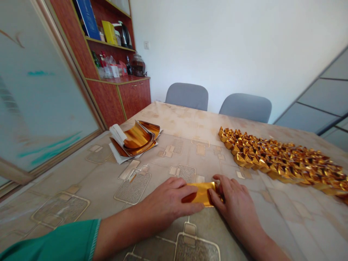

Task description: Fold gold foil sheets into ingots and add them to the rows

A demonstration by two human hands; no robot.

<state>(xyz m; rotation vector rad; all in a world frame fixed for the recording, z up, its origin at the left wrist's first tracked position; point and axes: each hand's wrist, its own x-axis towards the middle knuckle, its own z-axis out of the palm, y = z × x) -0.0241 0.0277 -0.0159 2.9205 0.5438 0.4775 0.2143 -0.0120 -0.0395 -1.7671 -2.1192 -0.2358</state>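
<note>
A small sheet of gold foil paper (200,193) lies on the table between my two hands. My left hand (167,201) rests on its left end, fingers curled and pressing down on it. My right hand (232,203) presses its right end, fingers bent over the edge. Farther right lies a long row of several folded gold paper ingots (282,159). A stack of unfolded gold foil sheets (137,139) with white backing curls up at the back left of the table.
The table has a beige patterned cloth (176,137). Two grey chairs (187,96) stand at its far side. A red wooden cabinet (119,90) with bottles and a kettle is at the back left, and a sliding glass door (40,94) fills the left.
</note>
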